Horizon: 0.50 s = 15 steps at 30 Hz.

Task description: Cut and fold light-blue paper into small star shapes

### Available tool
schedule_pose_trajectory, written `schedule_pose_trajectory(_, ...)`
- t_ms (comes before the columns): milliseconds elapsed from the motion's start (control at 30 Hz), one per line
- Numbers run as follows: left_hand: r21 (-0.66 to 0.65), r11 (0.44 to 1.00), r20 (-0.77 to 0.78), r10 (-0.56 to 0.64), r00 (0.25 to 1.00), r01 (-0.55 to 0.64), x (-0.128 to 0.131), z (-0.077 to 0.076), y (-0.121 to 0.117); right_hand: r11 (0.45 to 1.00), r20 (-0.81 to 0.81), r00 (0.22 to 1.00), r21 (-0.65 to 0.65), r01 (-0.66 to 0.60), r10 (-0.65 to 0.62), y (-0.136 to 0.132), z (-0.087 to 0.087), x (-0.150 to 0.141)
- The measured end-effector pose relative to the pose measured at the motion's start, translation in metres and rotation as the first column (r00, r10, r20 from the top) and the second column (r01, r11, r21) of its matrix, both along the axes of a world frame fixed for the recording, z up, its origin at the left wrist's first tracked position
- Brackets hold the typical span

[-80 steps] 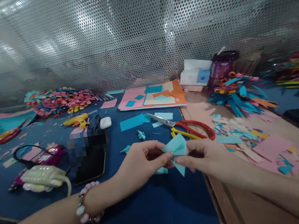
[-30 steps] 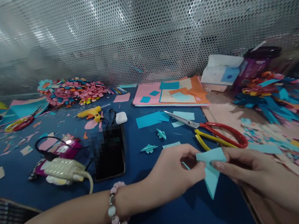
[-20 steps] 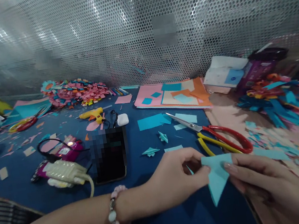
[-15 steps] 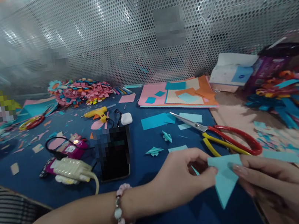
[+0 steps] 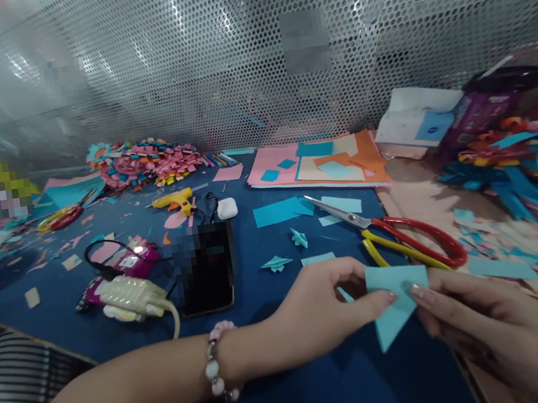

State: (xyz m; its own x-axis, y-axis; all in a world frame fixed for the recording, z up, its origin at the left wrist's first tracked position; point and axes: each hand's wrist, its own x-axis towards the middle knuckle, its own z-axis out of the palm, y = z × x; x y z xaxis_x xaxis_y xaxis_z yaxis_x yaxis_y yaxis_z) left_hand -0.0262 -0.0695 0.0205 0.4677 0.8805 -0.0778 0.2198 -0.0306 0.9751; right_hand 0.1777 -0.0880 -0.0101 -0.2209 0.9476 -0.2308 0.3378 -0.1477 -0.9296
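In the lower right of the frame, my left hand (image 5: pixel 335 303) and right hand (image 5: pixel 478 315) both pinch a light-blue paper (image 5: pixel 396 278), judged part-folded; two small folded pieces (image 5: pixel 277 264), near centre, appear finished.

Got some light blue paper (image 5: pixel 395 282), folded, straight across the top, pointy downward, pinched between left hand (image 5: pixel 323 308) and right hand (image 5: pixel 488 313).

The blue table (image 5: pixel 402 387) carries a phone (image 5: pixel 209 274), a white case (image 5: pixel 227 208), a yellow glue gun (image 5: pixel 172 200) and paper scraps (image 5: pixel 32 297)
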Motion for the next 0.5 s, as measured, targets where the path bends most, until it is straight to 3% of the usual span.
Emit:
schedule_pose_trajectory(233,0.053,0.998,0.04,0.042,0.998,-0.044,-0.001,0.001,-0.004,0.995,0.092,0.992,0.043,-0.092,0.087,-0.001,0.015,-0.003)
schedule_pose_trajectory(500,-0.031,0.999,0.104,0.025,0.994,-0.022,0.002,-0.006,-0.003,0.992,0.057,0.998,0.113,-0.047,0.041,-0.002,0.021,-0.01)
